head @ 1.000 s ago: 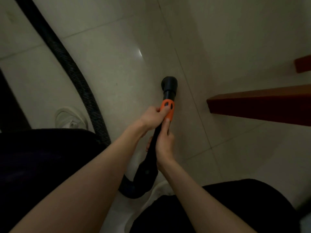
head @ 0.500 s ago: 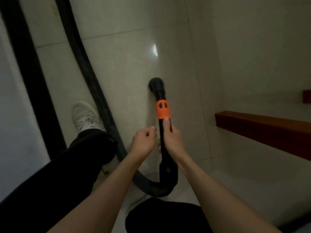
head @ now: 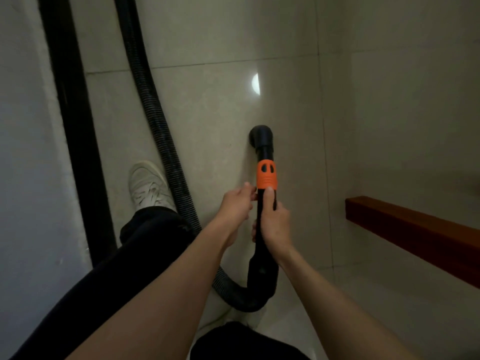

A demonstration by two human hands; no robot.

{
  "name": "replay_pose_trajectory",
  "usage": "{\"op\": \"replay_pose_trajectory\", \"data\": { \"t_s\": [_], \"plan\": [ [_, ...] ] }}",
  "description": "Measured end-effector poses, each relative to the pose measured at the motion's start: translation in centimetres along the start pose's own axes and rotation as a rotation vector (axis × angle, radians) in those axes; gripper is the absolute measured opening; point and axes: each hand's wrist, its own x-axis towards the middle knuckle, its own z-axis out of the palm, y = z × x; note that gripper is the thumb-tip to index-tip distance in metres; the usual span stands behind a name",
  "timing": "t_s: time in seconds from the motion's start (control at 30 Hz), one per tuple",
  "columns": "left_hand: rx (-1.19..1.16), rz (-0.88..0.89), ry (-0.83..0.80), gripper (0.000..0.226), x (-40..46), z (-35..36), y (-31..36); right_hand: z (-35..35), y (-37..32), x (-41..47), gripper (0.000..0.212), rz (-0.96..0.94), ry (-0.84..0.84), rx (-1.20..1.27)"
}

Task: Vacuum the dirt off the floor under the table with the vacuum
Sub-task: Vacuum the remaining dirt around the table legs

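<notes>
My right hand (head: 275,224) grips the black vacuum wand (head: 265,152) just below its orange collar (head: 266,175), thumb lying along the tube. The round nozzle (head: 261,137) at the wand's tip sits on the pale tiled floor (head: 207,105). My left hand (head: 235,206) is curled beside the wand, fingertips at its left side under the collar; whether it grips is unclear. The ribbed black hose (head: 155,120) loops from the wand's bend near my knees and runs up the left. No dirt is discernible on the dim tiles.
A reddish wooden table rail (head: 415,235) juts in from the right, above the floor. My white shoe (head: 148,188) and dark trouser leg stand left of the hose. A black strip (head: 72,126) borders a pale wall (head: 20,178) on the far left.
My left hand let go of the orange collar and now sits beside the wand below it. The view swung left, the table rail sliding toward the right edge.
</notes>
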Motion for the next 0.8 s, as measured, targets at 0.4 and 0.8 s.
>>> {"op": "replay_pose_trajectory", "data": {
  "t_s": [0.4, 0.8],
  "plan": [
    [-0.062, -0.028, -0.045, 0.042, -4.8, -5.5, 6.5, 1.3, -7.8, -4.5, 0.060, -0.048, -0.282, -0.263],
    [-0.133, 0.292, -0.257, 0.042, -22.1, -10.7, 29.9, -2.8, -34.9, -19.7, 0.039, -0.286, -0.255, -0.279]
  ]
}}
